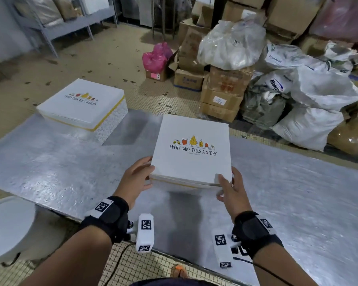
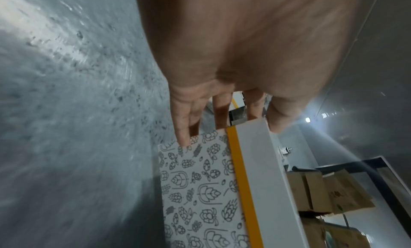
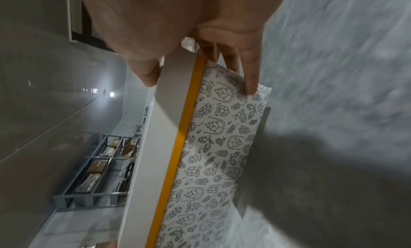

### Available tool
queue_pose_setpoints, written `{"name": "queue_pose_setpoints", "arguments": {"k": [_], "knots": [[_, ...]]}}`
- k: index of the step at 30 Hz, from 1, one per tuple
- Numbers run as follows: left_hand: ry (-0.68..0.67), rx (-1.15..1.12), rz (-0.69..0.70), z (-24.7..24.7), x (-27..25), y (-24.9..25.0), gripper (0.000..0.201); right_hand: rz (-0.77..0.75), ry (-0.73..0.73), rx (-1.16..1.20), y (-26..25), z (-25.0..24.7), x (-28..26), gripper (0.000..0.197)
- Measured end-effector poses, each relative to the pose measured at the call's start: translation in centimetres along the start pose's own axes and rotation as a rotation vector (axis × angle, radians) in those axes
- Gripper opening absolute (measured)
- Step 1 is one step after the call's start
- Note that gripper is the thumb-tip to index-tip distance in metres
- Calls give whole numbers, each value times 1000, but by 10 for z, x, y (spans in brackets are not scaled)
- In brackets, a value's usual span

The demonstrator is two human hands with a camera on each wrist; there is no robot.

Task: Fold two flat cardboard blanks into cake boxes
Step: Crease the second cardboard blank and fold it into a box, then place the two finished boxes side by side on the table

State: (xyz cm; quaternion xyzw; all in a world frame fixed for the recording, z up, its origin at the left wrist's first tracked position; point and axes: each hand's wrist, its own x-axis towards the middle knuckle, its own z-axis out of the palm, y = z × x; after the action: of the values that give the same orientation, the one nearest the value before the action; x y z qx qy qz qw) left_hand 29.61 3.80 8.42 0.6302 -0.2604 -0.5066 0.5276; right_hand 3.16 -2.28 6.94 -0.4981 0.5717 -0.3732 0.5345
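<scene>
A closed white cake box (image 1: 192, 149) with "EVERY CAKE TELLS A STORY" on its lid is held just above the metal table (image 1: 50, 166), casting a shadow below. My left hand (image 1: 147, 174) grips its near-left corner and my right hand (image 1: 227, 178) its near-right corner, thumbs on the lid. In the left wrist view the fingers (image 2: 182, 128) lie along the patterned side (image 2: 200, 190) under the yellow band. The right wrist view shows the fingers (image 3: 251, 79) on the patterned side (image 3: 218, 146). A second closed cake box (image 1: 81, 104) stands on the table's far-left part.
Past the table's far edge are stacked cardboard cartons (image 1: 221, 93), white sacks (image 1: 318, 96) and a pink bag (image 1: 155, 56) on the tiled floor. A white round stool (image 1: 8, 228) stands at the near left. Grey metal shelving (image 1: 70, 23) lines the back left.
</scene>
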Motion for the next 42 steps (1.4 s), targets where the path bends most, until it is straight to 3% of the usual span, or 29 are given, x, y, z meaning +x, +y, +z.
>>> {"name": "queue_pose_setpoints", "arguments": {"k": [5,11,16,19,24,26,29,31,34,36,39,42], "knots": [[88,-22,1,-39,23,15,30,-10,-98,14,-17,47,32,44],[137,-34,41,-89,61,25,23,-18,-116,25,-24,109,53,39],[115,260,221,-146,121,48,18,-44,4,62,-32,176,77,39],[34,489,313,-182,151,66,19,-25,110,73,-25,214,81,46],[-167,533,289,-236,186,102,24,-17,272,26,-14,263,76,45],[-94,453,314,-258,198,113,20,-15,331,30,-12,273,72,38],[190,485,501,-297,221,126,14,-3,386,55,-15,280,71,31],[332,528,576,-324,240,128,23,34,425,74,-18,282,75,30],[400,627,429,-357,266,129,62,62,458,89,-19,290,79,30],[329,602,272,-369,274,130,76,61,475,90,-17,297,82,31],[146,396,84,-371,272,127,72,72,488,84,-15,308,86,34],[116,293,68,-372,271,121,71,85,507,87,-17,315,90,35]]}}
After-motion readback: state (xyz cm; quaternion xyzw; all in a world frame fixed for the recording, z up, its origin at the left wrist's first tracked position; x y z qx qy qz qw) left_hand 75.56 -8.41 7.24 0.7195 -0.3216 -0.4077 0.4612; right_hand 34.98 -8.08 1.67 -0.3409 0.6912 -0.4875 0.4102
